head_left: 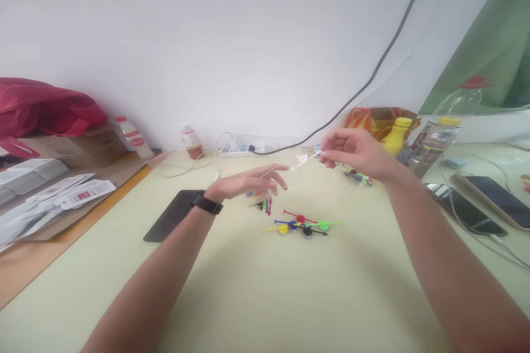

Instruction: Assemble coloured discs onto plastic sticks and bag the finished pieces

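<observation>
My right hand (350, 151) is closed in a pinch on one end of a small white spinner arrow (303, 160), held above the table. My left hand (252, 181), wearing a black wristband, hovers to its left with fingers stretched out and apart; a faint pale shape at its fingertips is too blurred to name. Below the hands lies a group of spinner arrows (305, 225) in red, blue, yellow, green and black, with round hubs. More coloured arrows (265, 207) sit partly hidden under my left hand. Another small pile of arrows (360, 177) lies beneath my right hand.
A black tablet-like slab (168, 220) lies under my left forearm. At the back are a power strip (240, 150), bottles (192, 142) and a yellow bottle (396, 137). Phones (499, 198) with cables lie right; boxes (83, 146) and white packets (70, 196) stand left.
</observation>
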Demonstrator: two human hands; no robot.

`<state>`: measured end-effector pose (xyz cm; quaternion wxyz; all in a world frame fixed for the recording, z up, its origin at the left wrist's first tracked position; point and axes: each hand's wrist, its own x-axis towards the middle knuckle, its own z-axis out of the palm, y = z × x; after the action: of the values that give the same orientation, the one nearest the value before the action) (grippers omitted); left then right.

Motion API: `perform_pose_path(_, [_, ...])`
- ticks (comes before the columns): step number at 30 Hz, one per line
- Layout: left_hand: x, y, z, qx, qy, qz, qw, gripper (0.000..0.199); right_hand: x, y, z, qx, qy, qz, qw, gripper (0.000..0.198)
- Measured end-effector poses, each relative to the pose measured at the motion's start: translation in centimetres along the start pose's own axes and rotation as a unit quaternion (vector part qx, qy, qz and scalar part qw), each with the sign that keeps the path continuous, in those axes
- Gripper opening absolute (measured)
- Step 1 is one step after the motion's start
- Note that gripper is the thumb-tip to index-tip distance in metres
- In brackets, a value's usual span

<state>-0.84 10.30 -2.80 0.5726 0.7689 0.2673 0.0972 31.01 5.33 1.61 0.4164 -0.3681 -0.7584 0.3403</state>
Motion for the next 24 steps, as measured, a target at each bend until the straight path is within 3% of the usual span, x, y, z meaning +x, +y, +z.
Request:
perform_pose_path(9, [0.6,0.3,0.8,-0.056,-0.018,0.006,0.998,0.073,1.0,1.2,1.9,0.000,-0.086,0.023,0.996,0.033])
perform_pose_path(17, [0.8,0.7,1.2,-0.085,-0.047,0.016,0.995,0.071,1.0,1.3,1.6,-0.101,-0.121,0.015,0.987,0.044])
perform_pose_path(24, [1.0,0.2,1.1,-0.112,-0.061,0.025,0.991,0.070,1.0,1.7,1.5,-0.158,-0.229,-0.012,0.960,0.038])
